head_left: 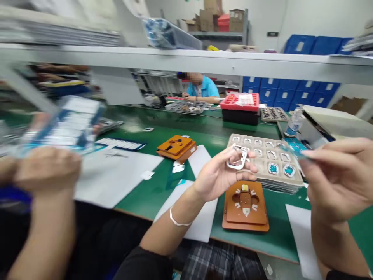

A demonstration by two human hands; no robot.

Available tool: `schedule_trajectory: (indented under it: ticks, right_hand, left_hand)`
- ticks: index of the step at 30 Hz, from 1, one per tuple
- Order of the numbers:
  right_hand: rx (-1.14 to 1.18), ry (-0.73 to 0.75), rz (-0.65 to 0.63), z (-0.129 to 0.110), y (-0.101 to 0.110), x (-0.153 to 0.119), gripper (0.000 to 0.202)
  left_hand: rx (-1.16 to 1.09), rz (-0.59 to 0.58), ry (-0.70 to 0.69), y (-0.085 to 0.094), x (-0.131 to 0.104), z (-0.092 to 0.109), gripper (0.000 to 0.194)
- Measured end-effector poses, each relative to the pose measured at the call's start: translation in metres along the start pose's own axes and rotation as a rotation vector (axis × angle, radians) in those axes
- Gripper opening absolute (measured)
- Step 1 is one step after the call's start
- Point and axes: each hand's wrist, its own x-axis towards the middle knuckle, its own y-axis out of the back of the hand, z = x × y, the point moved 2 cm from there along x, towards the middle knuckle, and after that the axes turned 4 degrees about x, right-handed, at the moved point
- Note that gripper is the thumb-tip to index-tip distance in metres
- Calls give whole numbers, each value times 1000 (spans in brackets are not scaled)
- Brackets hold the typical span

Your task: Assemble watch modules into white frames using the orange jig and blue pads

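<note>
My left hand (218, 171), palm up with a white band on its wrist, holds a white rounded frame (241, 158) between thumb and fingers. At the right, my right hand (340, 175) pinches a small translucent teal piece (297, 147), partly blurred. Below my left hand lies an orange-brown fixture block (246, 221) with a shaped recess and small pale tabs around it. Behind the hands, a beige tray (264, 171) carries rows of white frames, two of them with teal filling (273, 168).
A co-worker's blurred hands (48, 169) hold a blue and white pack at the left. Another orange fixture (176, 147) stands mid-table. White sheets (192, 210) lie near the front edge. A clear bottle (294, 122) and red tray (239, 103) stand behind; a person in blue sits beyond.
</note>
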Motion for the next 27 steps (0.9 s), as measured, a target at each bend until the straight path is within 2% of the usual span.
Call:
schedule_trajectory:
  ticks: [3,7,10,12,15,18,21,24,27]
  right_hand:
    - [69,179,-55,-20,-37,9,26]
    - [82,471,-97,-52,-79,3,15]
    - [52,657,-127,-70,-99,-12,22]
    - [49,706,-178,-78,-109,-22,26]
    - [4,695,-274,-77,-115,-29,27]
    - [-75,602,-363,-57,-112,-26,20]
    - [-139,390,-435,-21,-102,-12,19]
    - [-159,213,-513,10,-98,11,23]
    - [-291,113,-796,22,-117,39,21]
  left_hand:
    - [-40,240,-91,12,-43,-10,43]
    - [106,628,-179,21,-109,-29,54]
    - [224,810,-160,25,-153,-45,53]
    - [410,918,-97,34,-182,-55,50]
    - [915,1106,98,64,-234,-70,39]
    - [1064,1215,247,105,-292,-88,32]
    - [1218,1303,442,138,-346,-113,27]
    - [1374,1254,548,151,-379,-139,29]
    - [1577,1064,448,145,-385,-154,37]
